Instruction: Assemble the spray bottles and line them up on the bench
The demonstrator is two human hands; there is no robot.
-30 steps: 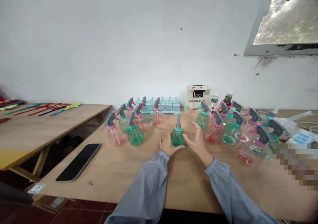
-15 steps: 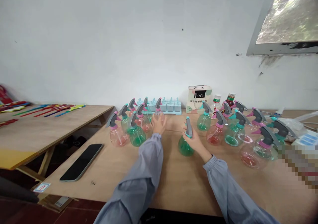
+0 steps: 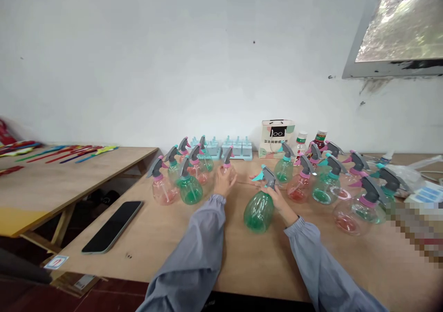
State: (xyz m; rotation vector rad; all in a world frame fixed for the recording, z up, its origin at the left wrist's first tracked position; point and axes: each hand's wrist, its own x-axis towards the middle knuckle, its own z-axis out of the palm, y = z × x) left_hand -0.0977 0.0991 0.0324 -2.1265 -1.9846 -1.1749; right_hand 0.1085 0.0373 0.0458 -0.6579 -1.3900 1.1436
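My left hand (image 3: 224,182) is wrapped around a pink spray bottle (image 3: 228,164) with a grey and pink trigger head, and covers most of its body. In my right hand (image 3: 275,195) is a green spray bottle (image 3: 258,215), gripped at the neck under its grey and teal head. This bottle tilts, its nozzle pointing left. To the left of my left hand stand several pink and green spray bottles, the nearest a green spray bottle (image 3: 191,191). More spray bottles stand to the right of my right hand, among them a pink spray bottle (image 3: 299,188).
A black phone (image 3: 113,226) lies at the table's left side. Light-blue ice-pop moulds (image 3: 238,150), a paper bag (image 3: 277,139) and two capped bottles stand along the wall. On the left table (image 3: 51,178) lie colourful strips. A plastic bag (image 3: 408,176) sits far right.
My left hand has closed around the pink bottle and drawn it slightly nearer and to the right. The green bottle in my right hand has turned and tilted, showing its nozzle on the left.
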